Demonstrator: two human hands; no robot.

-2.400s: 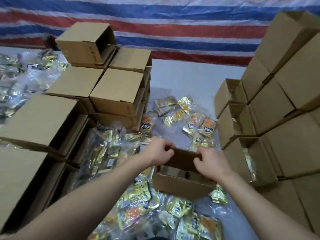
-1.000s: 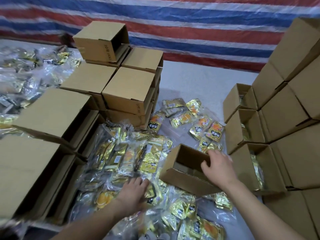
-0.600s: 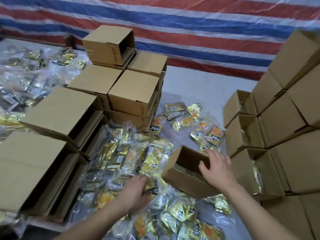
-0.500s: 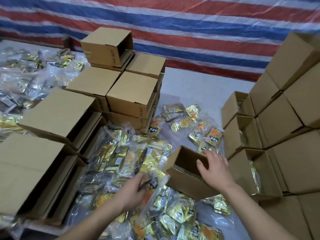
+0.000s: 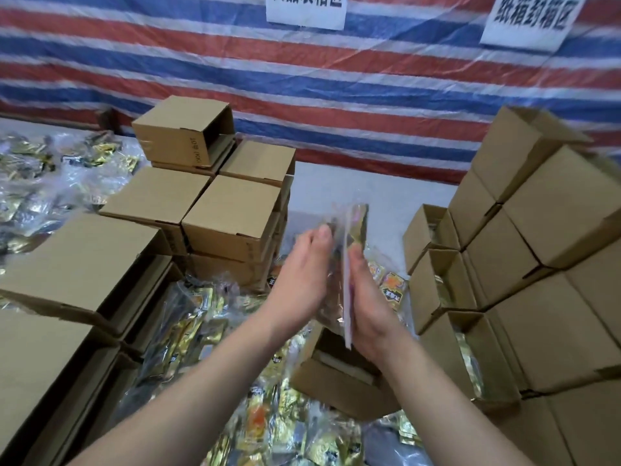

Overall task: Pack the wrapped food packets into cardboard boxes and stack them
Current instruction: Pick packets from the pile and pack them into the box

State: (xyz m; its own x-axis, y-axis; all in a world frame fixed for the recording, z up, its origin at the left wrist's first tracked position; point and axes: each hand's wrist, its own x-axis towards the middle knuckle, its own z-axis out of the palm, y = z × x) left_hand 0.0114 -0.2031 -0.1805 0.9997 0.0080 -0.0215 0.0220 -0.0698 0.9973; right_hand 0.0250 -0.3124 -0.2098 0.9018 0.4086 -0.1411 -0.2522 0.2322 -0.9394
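Observation:
My left hand [image 5: 302, 274] holds a clear bag of gold food packets [image 5: 355, 227] upright at chest height. My right hand [image 5: 368, 297] presses flat against the bag's other side, fingers straight. Directly below them, an open cardboard box [image 5: 336, 385] lies among loose gold and orange packets [image 5: 268, 425] spread on the table. The bag is blurred, so I cannot make out its contents.
Empty folded boxes [image 5: 232, 216] are stacked at left and centre. On the right rises a wall of boxes [image 5: 554, 264], three of them open-sided with packets inside [image 5: 470, 351]. More bagged packets [image 5: 30, 193] lie far left. A striped tarp [image 5: 302, 79] hangs behind.
My left hand picked a bag of packets out of the pile and raised it. My right hand let go of the open box and came up against the bag. The view tilted upward.

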